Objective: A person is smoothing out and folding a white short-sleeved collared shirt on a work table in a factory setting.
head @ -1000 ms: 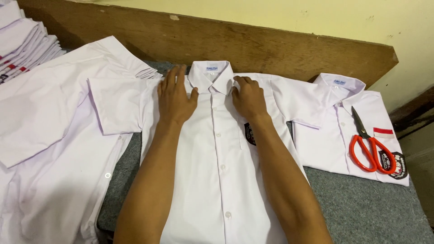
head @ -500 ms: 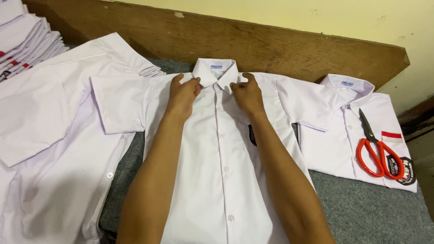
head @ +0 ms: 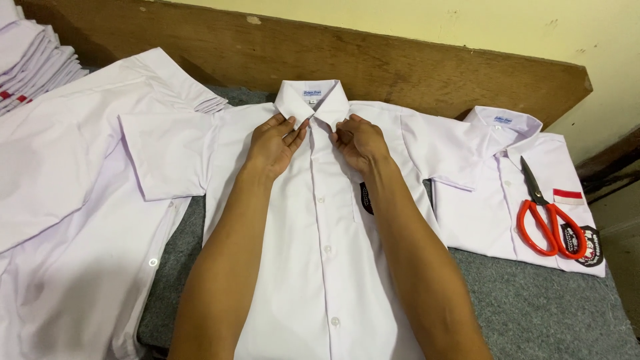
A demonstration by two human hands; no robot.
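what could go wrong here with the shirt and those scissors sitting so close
1. The orange-handled scissors lie loose on the folded shirt to the right; a sweeping right forearm could knock them or snag cloth.
2. Both hands, left hand and right hand, press at the collar of the middle shirt; uneven pulling might skew the placket.
3. The left sleeve overlaps the neighbouring open shirt, so dragging one may rumple the other.

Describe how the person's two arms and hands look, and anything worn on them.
Both forearms are bare to the frame's lower edge: no sleeves, gloves, watch or bracelets show. The left hand and right hand show no rings. Fingernails are short and unpainted.
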